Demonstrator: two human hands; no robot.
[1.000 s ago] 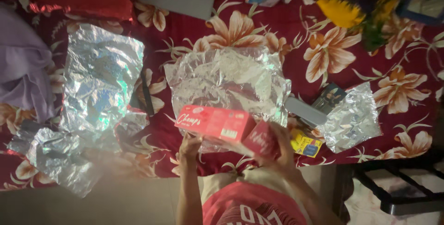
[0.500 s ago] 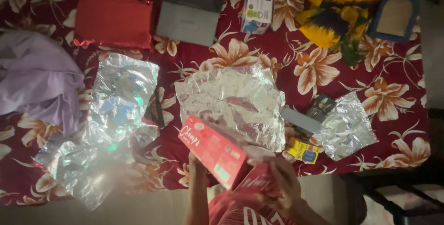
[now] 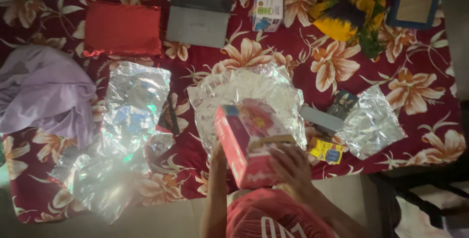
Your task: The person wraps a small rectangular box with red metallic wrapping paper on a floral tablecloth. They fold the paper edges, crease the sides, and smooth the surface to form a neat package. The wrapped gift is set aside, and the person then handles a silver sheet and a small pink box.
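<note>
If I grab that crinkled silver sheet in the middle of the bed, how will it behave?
The silver sheet looks thin and creased, so it would probably flop, crackle and keep new wrinkles. It seems very light. Its glossy surface may slip over the floral bedspread.

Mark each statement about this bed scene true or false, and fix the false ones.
1. Both hands hold the pink box. True: left hand at its left edge, right hand at its lower right.
2. The box lies flat on the foil. False: it is lifted and tilted above the foil sheet.
3. A red packet lies beside a grey case. True.
4. The purple cloth lies at the right edge. False: at the left.
5. A small yellow box lies right of the pink box. True.
</note>
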